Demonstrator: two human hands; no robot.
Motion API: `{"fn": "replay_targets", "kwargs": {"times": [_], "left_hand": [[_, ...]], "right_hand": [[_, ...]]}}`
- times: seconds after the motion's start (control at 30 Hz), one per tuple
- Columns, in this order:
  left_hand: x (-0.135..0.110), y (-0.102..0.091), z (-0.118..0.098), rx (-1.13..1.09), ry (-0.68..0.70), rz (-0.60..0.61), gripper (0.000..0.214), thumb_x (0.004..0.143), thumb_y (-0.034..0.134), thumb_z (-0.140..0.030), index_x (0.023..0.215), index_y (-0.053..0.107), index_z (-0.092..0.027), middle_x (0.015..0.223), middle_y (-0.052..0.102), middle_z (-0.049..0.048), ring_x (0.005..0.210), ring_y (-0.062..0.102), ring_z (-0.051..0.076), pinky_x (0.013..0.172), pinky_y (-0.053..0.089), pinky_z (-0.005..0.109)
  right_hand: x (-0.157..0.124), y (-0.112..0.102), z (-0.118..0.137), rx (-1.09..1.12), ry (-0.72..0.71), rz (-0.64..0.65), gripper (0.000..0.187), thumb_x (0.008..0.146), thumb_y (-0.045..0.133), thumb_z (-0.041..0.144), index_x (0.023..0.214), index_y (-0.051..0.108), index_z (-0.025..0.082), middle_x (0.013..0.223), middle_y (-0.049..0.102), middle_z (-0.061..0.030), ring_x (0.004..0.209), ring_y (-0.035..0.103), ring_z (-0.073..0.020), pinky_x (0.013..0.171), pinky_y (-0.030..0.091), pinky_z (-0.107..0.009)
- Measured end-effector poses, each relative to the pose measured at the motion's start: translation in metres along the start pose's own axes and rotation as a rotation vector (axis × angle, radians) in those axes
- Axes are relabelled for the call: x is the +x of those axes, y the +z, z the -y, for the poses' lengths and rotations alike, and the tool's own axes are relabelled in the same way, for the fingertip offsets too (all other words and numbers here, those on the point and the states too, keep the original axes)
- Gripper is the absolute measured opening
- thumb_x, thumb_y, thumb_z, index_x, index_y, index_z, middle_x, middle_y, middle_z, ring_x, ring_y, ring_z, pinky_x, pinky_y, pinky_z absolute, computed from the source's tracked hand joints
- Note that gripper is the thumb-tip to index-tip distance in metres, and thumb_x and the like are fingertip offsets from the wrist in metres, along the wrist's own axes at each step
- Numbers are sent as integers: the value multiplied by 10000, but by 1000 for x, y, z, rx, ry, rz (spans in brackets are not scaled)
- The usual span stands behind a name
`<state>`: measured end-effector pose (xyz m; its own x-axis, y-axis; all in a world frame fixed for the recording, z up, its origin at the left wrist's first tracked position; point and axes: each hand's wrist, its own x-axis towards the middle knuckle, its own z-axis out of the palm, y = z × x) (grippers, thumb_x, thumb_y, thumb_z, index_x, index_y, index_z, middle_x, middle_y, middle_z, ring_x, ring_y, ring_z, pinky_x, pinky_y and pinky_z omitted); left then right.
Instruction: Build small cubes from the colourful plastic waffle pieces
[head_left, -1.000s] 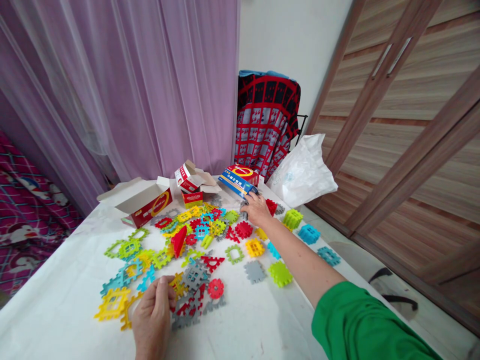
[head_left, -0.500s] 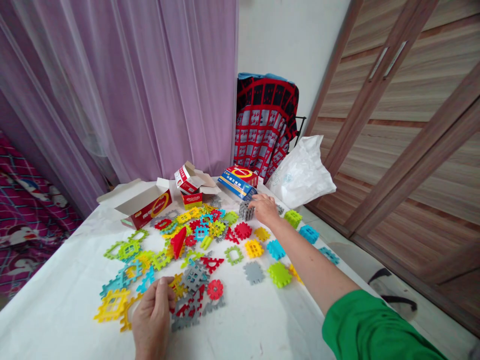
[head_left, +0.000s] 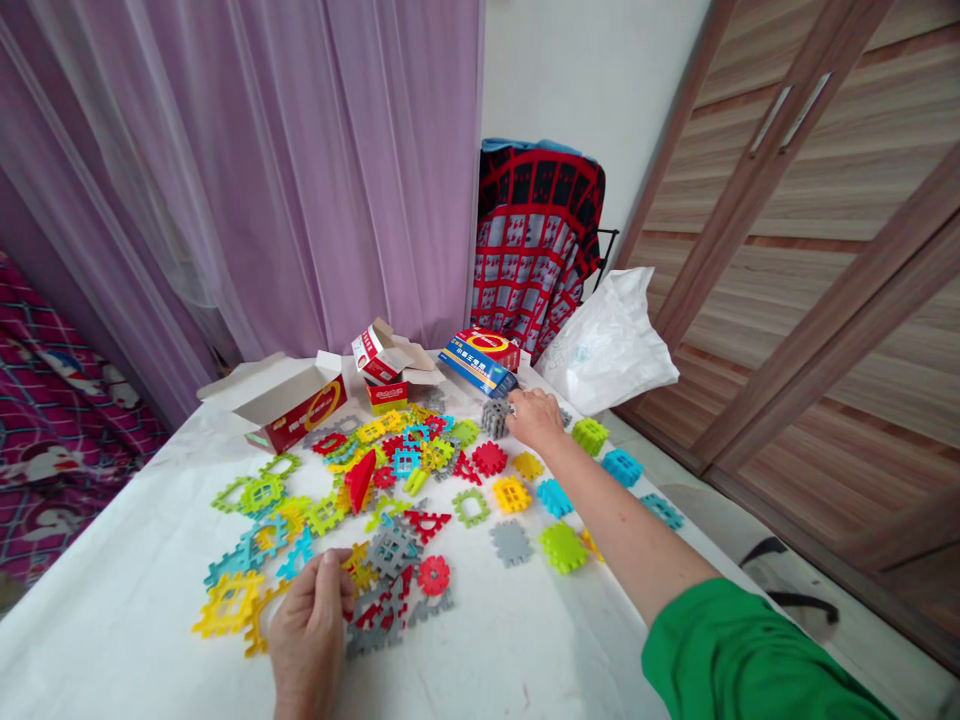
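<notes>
My left hand (head_left: 311, 625) rests at the near edge of a pile of plastic interlocking building pieces, thumb against curled fingers. Anything inside its grip is hidden. It lies beside a yellow frame piece (head_left: 259, 612) and grey lattice pieces (head_left: 394, 548). My right hand (head_left: 536, 420) reaches to the far side of the table, fingers bent down and close together at the right side of a stack of grey pieces (head_left: 495, 418). Its fingertips are partly hidden, and I cannot make out what they hold. Nearby lie a red piece (head_left: 490, 459) and a yellow piece (head_left: 528, 465).
Along the back stand an open red box (head_left: 304, 415), a smaller opened carton (head_left: 379, 358) and a blue box (head_left: 476, 367). A white plastic bag (head_left: 607, 340) sits at the right edge. Green blocks (head_left: 589, 436) and blue blocks (head_left: 622, 467) lie beyond my right forearm.
The view has shifted slightly, moving everything a little to the right in the picture. My right hand stays by the grey stack, its fingers slightly lower; my left hand keeps its place.
</notes>
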<state>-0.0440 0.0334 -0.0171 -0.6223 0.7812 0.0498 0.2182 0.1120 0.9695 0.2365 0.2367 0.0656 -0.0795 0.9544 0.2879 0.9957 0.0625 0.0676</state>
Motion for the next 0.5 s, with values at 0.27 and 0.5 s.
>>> {"fn": "replay_targets", "kwargs": {"times": [0.27, 0.5], "left_hand": [[0, -1, 6, -20, 10, 18, 588, 720, 498, -746, 812, 661, -188, 514, 534, -40, 473, 513, 160, 469, 426, 285], [0, -1, 7, 1, 9, 21, 618, 729, 472, -762, 819, 670, -183, 514, 535, -38, 486, 519, 166, 494, 429, 293]], "right_hand": [[1, 9, 17, -56, 12, 27, 465, 828, 606, 478, 1125, 577, 121, 1070, 690, -195, 1097, 537, -317, 893, 343, -404], [14, 15, 19, -65, 48, 85, 530, 806, 611, 492, 1161, 586, 99, 1052, 698, -200, 1139, 523, -328, 928, 325, -424]]}}
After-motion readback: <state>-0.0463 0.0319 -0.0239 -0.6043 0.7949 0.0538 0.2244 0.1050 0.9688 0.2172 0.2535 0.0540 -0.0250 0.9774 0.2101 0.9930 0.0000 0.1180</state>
